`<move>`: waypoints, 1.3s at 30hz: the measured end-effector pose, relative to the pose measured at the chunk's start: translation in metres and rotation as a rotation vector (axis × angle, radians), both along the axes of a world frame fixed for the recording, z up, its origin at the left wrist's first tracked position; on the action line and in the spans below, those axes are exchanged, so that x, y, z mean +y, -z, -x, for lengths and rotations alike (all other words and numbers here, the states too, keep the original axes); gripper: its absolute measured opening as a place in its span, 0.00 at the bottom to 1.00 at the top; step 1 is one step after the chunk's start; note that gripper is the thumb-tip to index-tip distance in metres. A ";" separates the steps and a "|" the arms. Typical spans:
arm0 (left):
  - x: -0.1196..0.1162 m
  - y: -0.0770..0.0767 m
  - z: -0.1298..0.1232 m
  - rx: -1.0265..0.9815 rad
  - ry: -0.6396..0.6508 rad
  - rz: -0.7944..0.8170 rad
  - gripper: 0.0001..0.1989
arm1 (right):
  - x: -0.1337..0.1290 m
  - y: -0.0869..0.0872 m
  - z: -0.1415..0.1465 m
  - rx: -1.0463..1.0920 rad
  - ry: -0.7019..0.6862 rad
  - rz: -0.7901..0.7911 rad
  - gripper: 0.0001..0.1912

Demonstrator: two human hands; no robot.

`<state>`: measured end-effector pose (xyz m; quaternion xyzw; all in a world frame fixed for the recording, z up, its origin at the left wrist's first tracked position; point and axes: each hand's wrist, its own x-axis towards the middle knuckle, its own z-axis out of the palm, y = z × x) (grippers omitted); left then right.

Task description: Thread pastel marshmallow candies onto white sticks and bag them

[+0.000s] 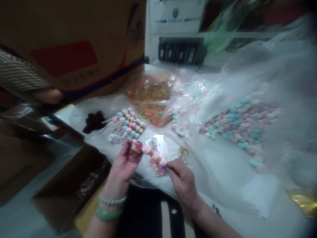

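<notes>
A short skewer of pink, marshmallow-like sweets (147, 150) stretches between my two hands, above the plastic-covered table. My left hand (127, 162), palm up and closed, grips its left end, where a small colourful piece (137, 146) shows at the fingertips. At the other end, my right hand (182, 177) pinches the skewer between thumb and fingers. Small colourful packets (157, 168) lie just below it. Beyond my left hand rests a bunch of white-stick skewers with pastel balls (132, 124). Blur hides the finer detail.
Loose pastel sweets (232, 124) lie in clear plastic at the right. A bag of orange sweets (153, 96) sits at the back. Gold twist ties (183, 152) lie by my right hand. A large carton (99, 33) stands left, near another person's arm (47, 94). An open box (71, 185) is lower left.
</notes>
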<state>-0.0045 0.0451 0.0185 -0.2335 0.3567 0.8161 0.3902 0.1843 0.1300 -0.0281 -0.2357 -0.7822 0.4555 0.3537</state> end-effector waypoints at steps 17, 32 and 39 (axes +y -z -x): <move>0.008 0.012 -0.016 0.421 0.141 0.044 0.04 | 0.006 0.005 -0.003 -0.197 -0.019 -0.199 0.10; 0.009 0.029 -0.025 0.303 0.252 0.103 0.10 | 0.007 -0.001 0.003 -0.243 -0.116 0.263 0.09; 0.014 0.039 -0.035 0.305 0.248 0.069 0.09 | 0.006 -0.002 0.007 -0.234 -0.153 0.892 0.03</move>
